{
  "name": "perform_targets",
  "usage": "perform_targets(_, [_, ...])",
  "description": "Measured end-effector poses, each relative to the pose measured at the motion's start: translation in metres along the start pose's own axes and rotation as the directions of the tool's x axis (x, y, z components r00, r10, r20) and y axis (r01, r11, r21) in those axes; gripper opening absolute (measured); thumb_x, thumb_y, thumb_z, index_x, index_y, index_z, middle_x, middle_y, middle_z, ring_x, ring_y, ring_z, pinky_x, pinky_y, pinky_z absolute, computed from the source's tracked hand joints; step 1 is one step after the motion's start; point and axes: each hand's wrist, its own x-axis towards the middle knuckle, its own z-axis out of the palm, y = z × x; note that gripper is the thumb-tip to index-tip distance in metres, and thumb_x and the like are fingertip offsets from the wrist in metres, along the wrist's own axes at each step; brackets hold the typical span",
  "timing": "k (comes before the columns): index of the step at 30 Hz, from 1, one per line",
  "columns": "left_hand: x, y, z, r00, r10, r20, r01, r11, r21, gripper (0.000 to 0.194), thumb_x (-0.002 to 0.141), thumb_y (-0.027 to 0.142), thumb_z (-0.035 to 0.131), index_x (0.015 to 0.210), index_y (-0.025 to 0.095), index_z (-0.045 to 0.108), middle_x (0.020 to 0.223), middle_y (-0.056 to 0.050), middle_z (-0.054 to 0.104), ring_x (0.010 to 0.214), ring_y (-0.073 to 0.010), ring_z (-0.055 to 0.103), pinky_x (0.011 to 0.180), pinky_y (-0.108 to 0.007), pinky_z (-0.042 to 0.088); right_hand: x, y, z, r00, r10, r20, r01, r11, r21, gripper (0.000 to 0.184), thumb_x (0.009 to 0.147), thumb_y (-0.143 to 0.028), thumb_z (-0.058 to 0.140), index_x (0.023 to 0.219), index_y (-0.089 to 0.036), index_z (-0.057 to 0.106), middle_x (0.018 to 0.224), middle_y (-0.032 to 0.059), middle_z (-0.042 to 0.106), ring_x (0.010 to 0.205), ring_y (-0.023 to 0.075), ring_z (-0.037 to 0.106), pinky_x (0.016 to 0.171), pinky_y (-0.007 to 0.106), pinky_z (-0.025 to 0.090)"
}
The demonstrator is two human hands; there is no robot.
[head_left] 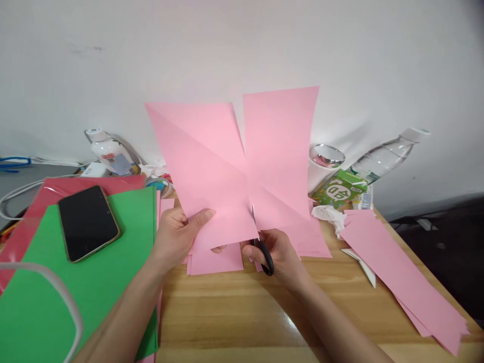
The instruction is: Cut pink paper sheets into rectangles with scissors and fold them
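Note:
A pink sheet of paper [204, 161] is held up above the table, split by a long cut from its far edge down toward me. My left hand [181, 232] grips its near left part, thumb on top and fingers beneath. My right hand [282, 254] is closed round the black handles of a pair of scissors [266, 257]. Their blades stand at the near end of the cut, close to the paper's near edge. The right-hand strip [280, 136] rises beside the cut. More pink paper [215, 262] lies on the table below, partly hidden by the held sheet.
A phone [88, 222] rests on green sheets [121, 282] at left, with a white cable [56, 282] in front. Pink strips [397, 277] lie at right. Along the wall stand a bottle [111, 151], a white cup [321, 166], a green box [338, 189] and a tilted clear bottle [387, 156].

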Motion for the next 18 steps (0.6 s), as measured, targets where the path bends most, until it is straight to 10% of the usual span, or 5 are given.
perform_targets(18, [0.0007, -0.0015, 0.0007, 0.999, 0.013, 0.049, -0.012, 1.0, -0.015, 0.025, 0.079, 0.029, 0.059, 0.059, 0.014, 0.065, 0.046, -0.002, 0.064, 0.037, -0.0163, 0.058, 0.038, -0.026, 0.048, 0.0015, -0.0009, 0.0021, 0.999, 0.006, -0.039, -0.007, 1.0, -0.025, 0.03, 0.06, -0.036, 0.074, 0.058, -0.016, 0.052, 0.048, -0.0044, 0.046, 0.043, 0.008, 0.037, 0.042, 0.023, 0.026])
